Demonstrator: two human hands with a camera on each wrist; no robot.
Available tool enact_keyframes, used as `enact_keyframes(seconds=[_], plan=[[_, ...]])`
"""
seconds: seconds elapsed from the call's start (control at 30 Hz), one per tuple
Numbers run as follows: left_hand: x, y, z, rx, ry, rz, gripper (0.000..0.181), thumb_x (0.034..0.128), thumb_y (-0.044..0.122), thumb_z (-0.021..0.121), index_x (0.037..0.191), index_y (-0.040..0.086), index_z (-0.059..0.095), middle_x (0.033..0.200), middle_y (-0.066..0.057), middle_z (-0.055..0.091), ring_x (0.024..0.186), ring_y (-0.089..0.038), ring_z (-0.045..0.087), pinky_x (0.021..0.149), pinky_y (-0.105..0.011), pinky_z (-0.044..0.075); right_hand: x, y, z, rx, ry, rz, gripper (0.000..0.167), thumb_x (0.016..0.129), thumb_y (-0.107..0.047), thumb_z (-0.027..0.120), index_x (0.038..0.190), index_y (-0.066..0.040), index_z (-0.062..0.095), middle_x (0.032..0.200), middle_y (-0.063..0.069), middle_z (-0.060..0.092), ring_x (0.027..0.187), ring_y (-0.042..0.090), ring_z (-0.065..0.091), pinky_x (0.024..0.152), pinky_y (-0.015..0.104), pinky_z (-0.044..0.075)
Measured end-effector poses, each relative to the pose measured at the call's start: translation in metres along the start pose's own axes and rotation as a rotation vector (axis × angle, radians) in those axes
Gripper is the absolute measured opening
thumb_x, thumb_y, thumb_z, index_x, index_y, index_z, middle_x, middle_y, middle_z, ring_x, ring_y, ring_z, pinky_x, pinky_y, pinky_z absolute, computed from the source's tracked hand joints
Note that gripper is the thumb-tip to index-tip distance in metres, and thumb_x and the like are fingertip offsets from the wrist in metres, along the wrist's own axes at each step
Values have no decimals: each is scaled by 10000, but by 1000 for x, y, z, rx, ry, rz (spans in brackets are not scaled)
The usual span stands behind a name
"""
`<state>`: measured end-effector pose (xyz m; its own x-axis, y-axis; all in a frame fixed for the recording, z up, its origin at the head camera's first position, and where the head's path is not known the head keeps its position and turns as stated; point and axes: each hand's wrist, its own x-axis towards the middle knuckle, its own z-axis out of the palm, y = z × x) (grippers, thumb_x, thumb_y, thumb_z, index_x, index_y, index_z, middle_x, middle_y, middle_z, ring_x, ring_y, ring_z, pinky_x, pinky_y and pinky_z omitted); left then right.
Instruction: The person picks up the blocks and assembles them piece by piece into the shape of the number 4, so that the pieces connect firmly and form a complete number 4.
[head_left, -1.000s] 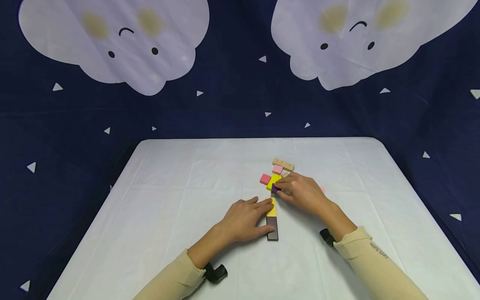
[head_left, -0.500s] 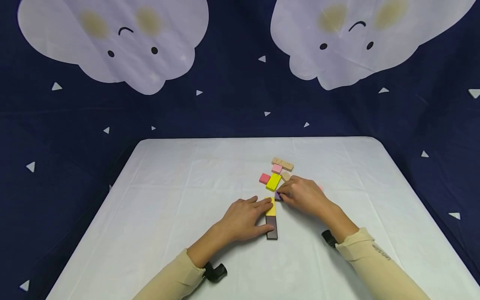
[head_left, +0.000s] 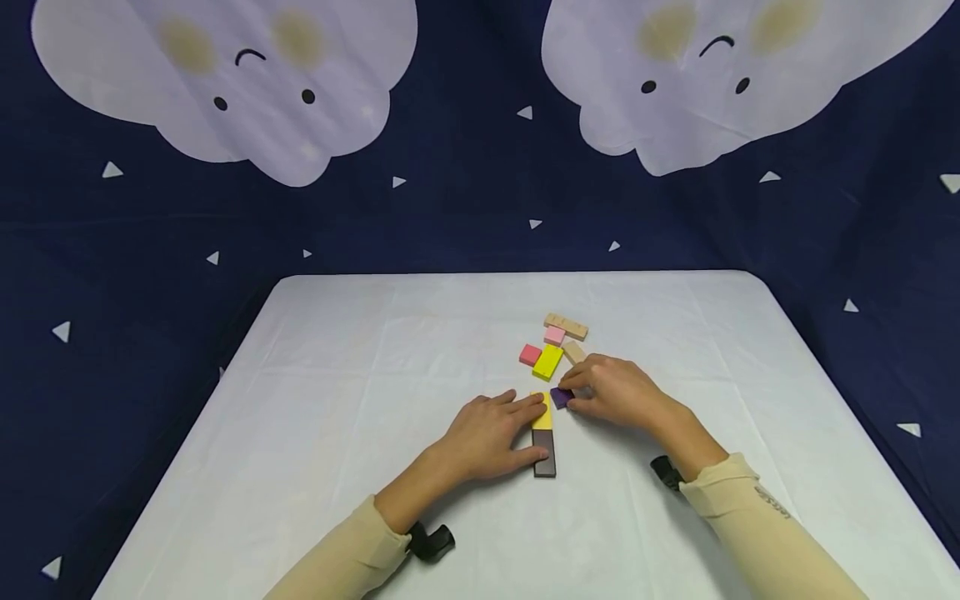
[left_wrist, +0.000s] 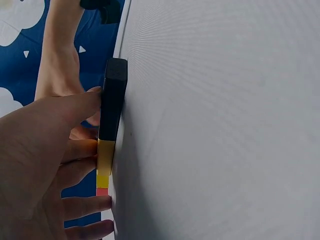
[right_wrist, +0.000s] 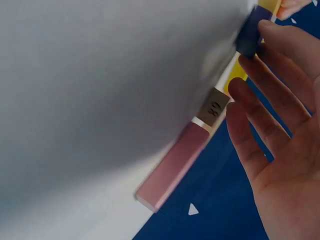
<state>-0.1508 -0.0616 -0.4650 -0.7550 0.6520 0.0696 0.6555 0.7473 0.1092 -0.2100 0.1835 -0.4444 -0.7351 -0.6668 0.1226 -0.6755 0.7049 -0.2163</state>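
Observation:
In the head view my left hand (head_left: 483,437) rests its fingertips on a yellow block (head_left: 547,422) and its thumb on a dark grey block (head_left: 544,468); the two lie end to end. The left wrist view shows the thumb against the dark block (left_wrist: 114,100), with the fingers fairly straight. My right hand (head_left: 622,392) pinches a small purple block (head_left: 561,399) just right of the yellow block's far end. Seen from the right wrist, thumb and fingertips touch the purple block (right_wrist: 254,31), while the other fingers are loosely bent.
Beyond the hands lie another yellow block (head_left: 547,363), a red block (head_left: 529,355), a pink block (head_left: 554,336), a plain wooden block (head_left: 573,352) and a longer wooden one (head_left: 566,326). A long pink block (right_wrist: 172,167) shows in the right wrist view. White cloth (head_left: 360,358) covers the table.
My right hand has drawn the purple block away from the far yellow block, nearer to me and slightly right. My left hand has stayed in place on its two blocks.

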Motion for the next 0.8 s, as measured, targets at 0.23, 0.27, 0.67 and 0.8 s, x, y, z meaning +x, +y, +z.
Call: enact_keyframes(seconds=[0.23, 0.27, 0.67, 0.8], plan=[[0, 0, -2, 1, -8, 3, 707, 886, 686, 453, 1433, 239, 477, 1477, 114, 400, 1272, -264, 475, 948, -463, 432, 2, 2, 7, -9, 24, -16, 295, 821, -270, 770, 1096, -165, 751, 1127, -44, 675, 1068, 178, 590, 850, 441, 494], [0, 0, -2, 3, -9, 3, 707, 886, 686, 453, 1433, 238, 478, 1476, 112, 401, 1271, -264, 476, 948, -462, 433, 3, 3, 7, -11, 30, -16, 296, 824, -269, 768, 1098, -159, 750, 1127, -40, 675, 1067, 181, 591, 848, 441, 495], [1, 0, -3, -1, 5, 3, 704, 884, 684, 460, 1428, 240, 484, 1470, 113, 411, 1266, -258, 482, 941, -463, 436, 8, 5, 10, -28, 64, 37, 312, 824, -298, 768, 1107, -169, 749, 1132, -35, 677, 1070, 190, 598, 848, 441, 496], [0, 0, -3, -4, 3, 7, 700, 885, 682, 460, 1425, 236, 489, 1466, 103, 420, 1261, -261, 488, 937, -462, 439, 12, 3, 12, -30, 67, 32, 308, 823, -285, 769, 1103, -159, 749, 1124, -26, 681, 1066, 197, 604, 847, 441, 498]])
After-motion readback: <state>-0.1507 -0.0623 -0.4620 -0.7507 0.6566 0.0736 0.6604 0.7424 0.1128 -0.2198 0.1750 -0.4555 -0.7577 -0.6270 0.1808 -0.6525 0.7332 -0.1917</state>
